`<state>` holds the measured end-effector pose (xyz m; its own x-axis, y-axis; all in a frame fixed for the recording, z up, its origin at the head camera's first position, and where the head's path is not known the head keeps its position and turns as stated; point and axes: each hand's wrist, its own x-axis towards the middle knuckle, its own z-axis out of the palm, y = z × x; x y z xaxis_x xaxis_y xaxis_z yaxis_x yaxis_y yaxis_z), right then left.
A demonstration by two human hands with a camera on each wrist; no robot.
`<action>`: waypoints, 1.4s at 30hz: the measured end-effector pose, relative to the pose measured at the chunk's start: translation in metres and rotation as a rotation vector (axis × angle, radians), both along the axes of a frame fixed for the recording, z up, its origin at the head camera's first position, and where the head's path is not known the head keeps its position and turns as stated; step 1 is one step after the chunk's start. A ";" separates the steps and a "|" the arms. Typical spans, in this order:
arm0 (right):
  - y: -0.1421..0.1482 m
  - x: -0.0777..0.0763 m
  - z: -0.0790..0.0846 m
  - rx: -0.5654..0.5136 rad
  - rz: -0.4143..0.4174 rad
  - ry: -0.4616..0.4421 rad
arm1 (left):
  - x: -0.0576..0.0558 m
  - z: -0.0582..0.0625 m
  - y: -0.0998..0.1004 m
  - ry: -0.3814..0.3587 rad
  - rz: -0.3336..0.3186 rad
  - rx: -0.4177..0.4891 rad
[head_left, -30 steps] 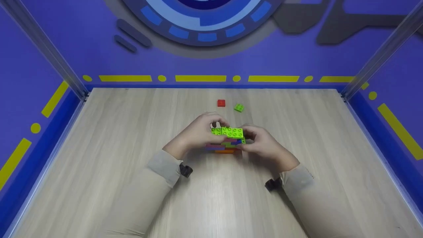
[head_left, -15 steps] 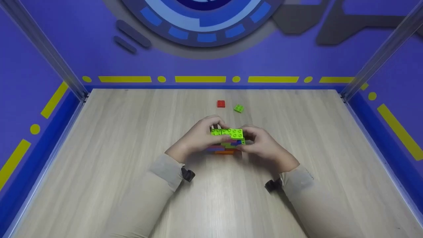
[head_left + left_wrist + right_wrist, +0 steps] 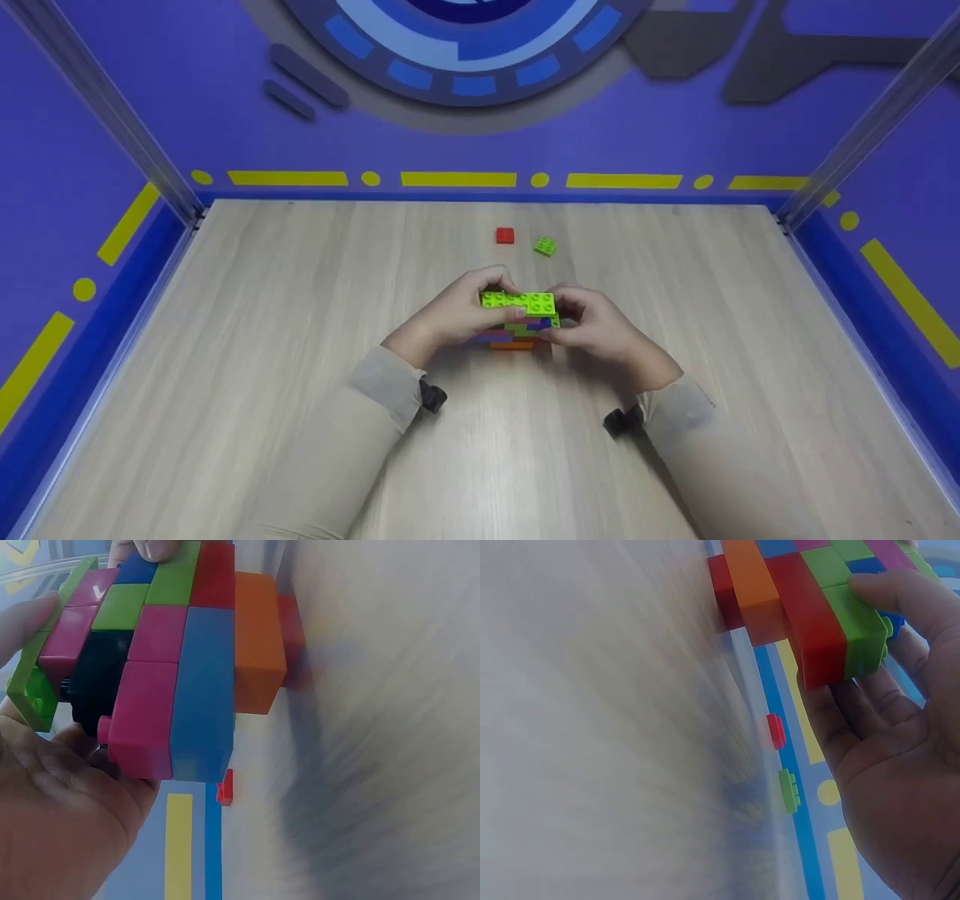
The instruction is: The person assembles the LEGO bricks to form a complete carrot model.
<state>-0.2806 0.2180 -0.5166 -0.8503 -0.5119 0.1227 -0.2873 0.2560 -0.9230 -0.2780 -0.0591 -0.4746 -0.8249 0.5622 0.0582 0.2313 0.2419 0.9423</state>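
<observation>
A multi-coloured stack of toy building bricks [image 3: 517,330] stands in the middle of the table, between both hands. Light green studded bricks [image 3: 540,303] form its top row. My left hand [image 3: 446,307] grips the upper left of the stack, thumb across the front of the green row and fingers behind. On the other side, my right hand [image 3: 600,324] holds the right end, its thumb pressed on a green brick [image 3: 851,622] beside a red one. Pink, black and blue bricks [image 3: 202,690] show in the left wrist view, above a narrower orange brick [image 3: 259,645] and a red base.
Behind the stack lie a small red brick [image 3: 505,235] and a small green brick [image 3: 545,246]. A purple-blue panel [image 3: 480,150] with yellow marks rises along the table's back edge, and similar panels stand at both sides.
My left hand has shifted slightly right and toward me, its thumb sliding along the green row. The green bricks on top now look more level and aligned. The right hand stays nearly still.
</observation>
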 end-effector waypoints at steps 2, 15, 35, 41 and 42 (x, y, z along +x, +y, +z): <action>0.001 0.001 -0.001 0.006 0.000 -0.005 | 0.000 -0.002 0.001 -0.008 0.001 0.003; 0.000 0.001 0.001 0.018 0.005 0.001 | -0.009 0.001 -0.010 0.082 -0.011 -0.060; 0.001 0.000 0.003 0.051 -0.016 -0.015 | -0.091 -0.013 -0.006 -0.070 0.246 -0.204; 0.000 0.000 0.003 0.051 -0.004 -0.024 | -0.105 -0.022 -0.002 -0.039 0.300 -0.364; 0.001 0.000 0.004 0.050 -0.005 -0.024 | -0.107 -0.023 -0.001 -0.022 0.301 -0.386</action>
